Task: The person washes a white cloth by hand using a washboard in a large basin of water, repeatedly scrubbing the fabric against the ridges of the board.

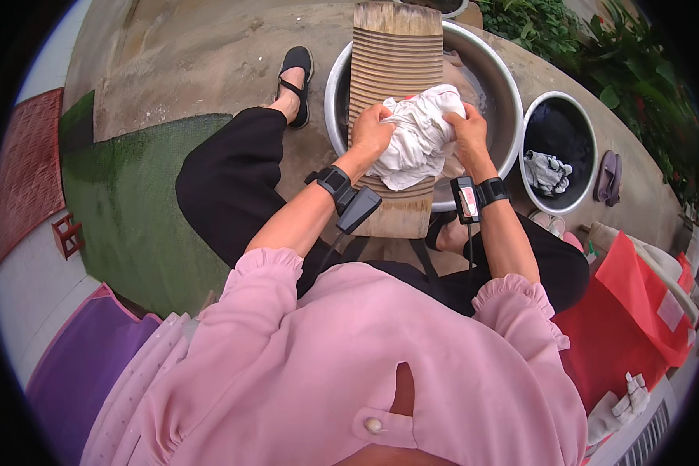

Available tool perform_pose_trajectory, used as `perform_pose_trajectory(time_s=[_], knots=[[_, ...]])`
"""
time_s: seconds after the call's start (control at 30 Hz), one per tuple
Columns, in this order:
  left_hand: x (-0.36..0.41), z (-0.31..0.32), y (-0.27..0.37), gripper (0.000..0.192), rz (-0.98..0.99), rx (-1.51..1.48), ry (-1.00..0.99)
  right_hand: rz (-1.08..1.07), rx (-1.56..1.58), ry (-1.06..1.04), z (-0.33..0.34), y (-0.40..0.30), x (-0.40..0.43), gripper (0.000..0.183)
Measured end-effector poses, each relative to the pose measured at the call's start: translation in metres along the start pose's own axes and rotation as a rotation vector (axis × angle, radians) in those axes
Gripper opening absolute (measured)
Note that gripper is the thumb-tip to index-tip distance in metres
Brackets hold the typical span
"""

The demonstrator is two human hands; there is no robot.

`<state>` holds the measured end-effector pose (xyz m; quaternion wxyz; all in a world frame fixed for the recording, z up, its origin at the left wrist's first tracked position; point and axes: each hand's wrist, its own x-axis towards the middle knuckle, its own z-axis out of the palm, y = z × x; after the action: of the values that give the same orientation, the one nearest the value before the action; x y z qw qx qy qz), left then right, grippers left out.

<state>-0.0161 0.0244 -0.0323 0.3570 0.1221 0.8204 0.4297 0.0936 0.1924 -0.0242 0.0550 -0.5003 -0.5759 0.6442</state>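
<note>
A bunched white cloth (416, 137) with a bit of red at its upper edge lies over a ridged wooden washboard (396, 58). My left hand (373, 133) grips its left side, and my right hand (470, 133) grips its right side, thumb on top. The washboard leans across a large metal basin (509, 110), its lower end near my lap. Inside the basin, partly hidden by the board and cloth, are water and a pale pinkish fabric (460, 76). Each wrist wears a black strap with a small device.
Right of the basin stands a smaller metal tub (588, 116) with dark contents and a grey patterned cloth (547, 173). Purple slippers (609, 177) lie beyond it. Green matting (134, 204) covers ground at left, near a small red-brown stool (67, 236). Red fabric (617, 326) hangs at right.
</note>
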Motion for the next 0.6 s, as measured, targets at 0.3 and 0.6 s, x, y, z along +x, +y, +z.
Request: perform_pose_trajectory(time_s=[0.3,0.6], knots=[[0.014,0.004,0.032,0.047,0.146,0.045,0.328,-0.751,-0.728,-0.072,0.032,-0.015,-0.09,0.038],[-0.044,0.019,0.002,0.043,0.57,0.45,0.098,-0.579,-0.533,-0.007,0.038,0.015,-0.082,0.046]])
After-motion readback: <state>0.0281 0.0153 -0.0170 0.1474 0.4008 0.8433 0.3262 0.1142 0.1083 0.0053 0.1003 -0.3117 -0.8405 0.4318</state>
